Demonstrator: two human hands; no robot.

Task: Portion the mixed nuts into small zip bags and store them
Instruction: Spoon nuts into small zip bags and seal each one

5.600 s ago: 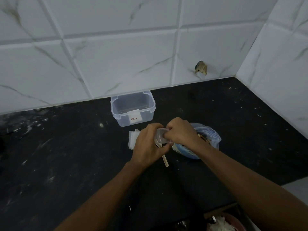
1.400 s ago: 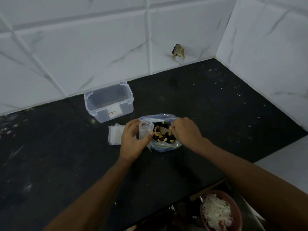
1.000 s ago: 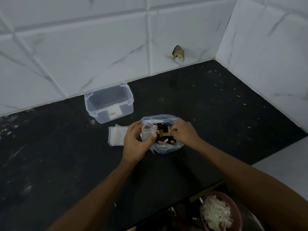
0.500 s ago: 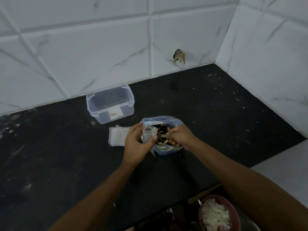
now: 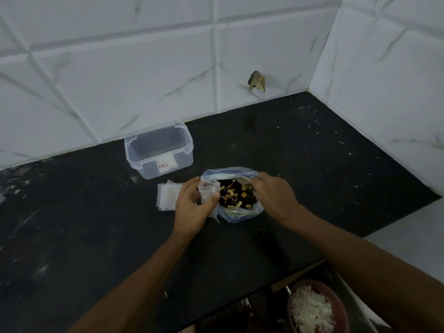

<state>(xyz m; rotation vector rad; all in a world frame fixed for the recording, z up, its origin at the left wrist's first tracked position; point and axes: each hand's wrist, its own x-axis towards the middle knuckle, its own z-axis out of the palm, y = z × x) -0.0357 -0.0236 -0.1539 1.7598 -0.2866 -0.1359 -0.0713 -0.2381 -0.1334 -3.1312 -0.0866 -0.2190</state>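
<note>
While the big blue-tinted bag of mixed nuts [image 5: 236,198] sits open on the black counter [image 5: 72,224], everything else lies around it. Far to its left the counter runs bare to the frame edge. Behind it and to the left, near the tiled wall [image 5: 144,80], stands the clear lidless container [image 5: 159,150], apart from the bag. Just left of the bag lies a flat stack of small zip bags [image 5: 167,197]. The left hand [image 5: 192,207] pinches one small zip bag [image 5: 207,194] upright against the big bag's left rim. The right hand [image 5: 274,193], at the bag's right rim, has fingers curled round a pale spoon [image 5: 243,180] over the nuts. Right of the bag, open counter reaches the corner wall. Below the counter's near edge, right of the bag, sits a reddish bowl [image 5: 341,311] of white shreds.
</note>
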